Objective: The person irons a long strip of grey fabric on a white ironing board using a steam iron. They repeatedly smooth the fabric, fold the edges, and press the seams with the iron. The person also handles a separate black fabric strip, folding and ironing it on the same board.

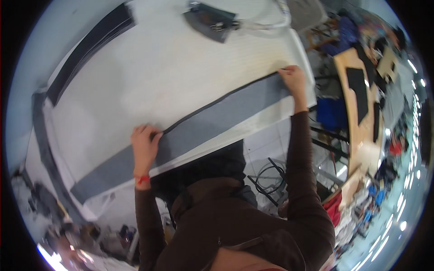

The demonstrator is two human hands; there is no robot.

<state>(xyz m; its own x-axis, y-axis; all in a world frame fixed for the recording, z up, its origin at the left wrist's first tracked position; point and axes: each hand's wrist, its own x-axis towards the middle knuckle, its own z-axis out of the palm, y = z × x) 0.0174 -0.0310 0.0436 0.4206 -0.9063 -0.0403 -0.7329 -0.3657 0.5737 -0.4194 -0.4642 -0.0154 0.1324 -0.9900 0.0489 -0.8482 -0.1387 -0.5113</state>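
Note:
A long grey fabric strip lies slantwise along the near edge of the white padded ironing table. Its far edge shows a narrow black fold or band. My left hand pinches this edge left of the middle, thumb and fingers together. At the strip's right end, my right hand grips the upper corner between thumb and fingers. The strip looks stretched fairly straight between my hands, and its left part rests flat on the table. A dark clothes iron stands apart from both hands at the far side.
Several dark fabric strips are stacked at the table's far left. A grey band runs down the left edge. To the right, a wooden table bears black cut pieces. Black cables hang below the table.

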